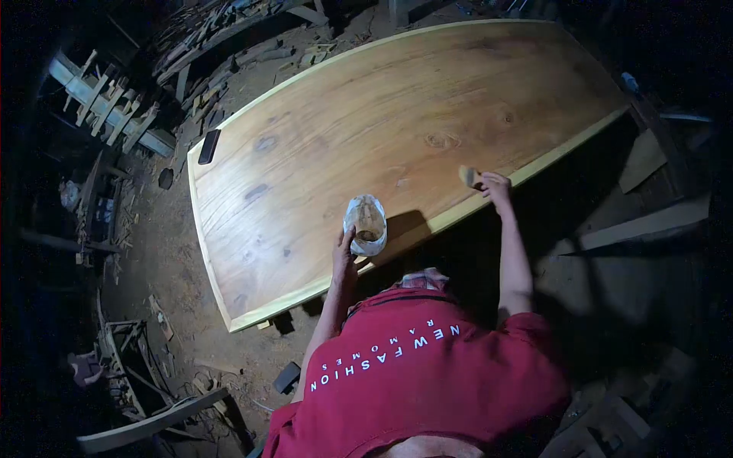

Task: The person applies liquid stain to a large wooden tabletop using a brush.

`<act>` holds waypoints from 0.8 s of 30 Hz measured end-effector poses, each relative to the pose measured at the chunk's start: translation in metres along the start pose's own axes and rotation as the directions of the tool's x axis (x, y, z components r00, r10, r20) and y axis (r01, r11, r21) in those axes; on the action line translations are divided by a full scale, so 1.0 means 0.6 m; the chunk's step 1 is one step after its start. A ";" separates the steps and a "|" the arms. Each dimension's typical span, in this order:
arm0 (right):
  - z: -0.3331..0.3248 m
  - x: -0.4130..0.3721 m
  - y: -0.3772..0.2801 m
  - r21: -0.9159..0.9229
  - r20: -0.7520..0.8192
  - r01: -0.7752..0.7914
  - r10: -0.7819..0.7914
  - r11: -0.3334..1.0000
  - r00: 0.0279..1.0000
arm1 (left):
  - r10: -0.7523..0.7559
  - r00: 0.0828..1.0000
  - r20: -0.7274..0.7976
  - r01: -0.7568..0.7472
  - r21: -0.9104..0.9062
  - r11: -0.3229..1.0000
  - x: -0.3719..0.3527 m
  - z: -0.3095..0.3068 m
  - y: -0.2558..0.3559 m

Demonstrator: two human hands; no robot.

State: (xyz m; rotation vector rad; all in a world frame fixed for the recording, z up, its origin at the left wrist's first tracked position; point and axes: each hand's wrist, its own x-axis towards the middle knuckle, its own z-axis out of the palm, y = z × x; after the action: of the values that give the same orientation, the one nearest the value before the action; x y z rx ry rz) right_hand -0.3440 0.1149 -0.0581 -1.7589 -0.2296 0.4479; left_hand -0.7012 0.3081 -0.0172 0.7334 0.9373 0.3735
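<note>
A large wooden panel with a pale raised edge lies in front of me. My left hand grips a white, cut-open container by its near left side, above the panel's near edge; its inside looks brown and stained. Held in the closed fingers of my right hand is a small brush, its pale bristles pointing left over the panel's surface. Whether the bristles touch the wood I cannot tell.
A black phone lies at the panel's left end. Wood scraps cover the ground at the upper left. A curved wooden piece is at the lower left, and a wooden beam stands at the right.
</note>
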 end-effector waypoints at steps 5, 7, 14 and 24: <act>-0.009 0.022 0.098 -0.386 -0.062 0.493 -0.555 0.780 0.830 | 0.031 0.999 0.006 -0.031 0.038 0.999 0.006 0.011 -0.015; 0.042 -0.075 0.000 -0.660 0.061 0.273 -0.312 0.700 0.948 | 0.110 0.991 0.072 -0.113 0.049 0.992 0.015 0.014 -0.027; 0.035 -0.122 0.035 -0.186 0.272 0.504 -0.448 0.844 0.852 | 0.061 0.998 0.026 -0.062 0.064 0.996 0.020 0.031 -0.033; -0.074 -0.033 0.102 -0.369 0.065 0.534 -0.552 0.761 0.831 | 0.026 0.998 0.058 -0.030 0.076 0.997 0.016 0.073 -0.064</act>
State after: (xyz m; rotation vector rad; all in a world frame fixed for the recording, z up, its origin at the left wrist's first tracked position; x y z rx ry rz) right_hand -0.3487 0.0534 -0.1057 -1.9601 -0.8176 -0.0769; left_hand -0.6601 0.2689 -0.0338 0.8246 0.8921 0.3409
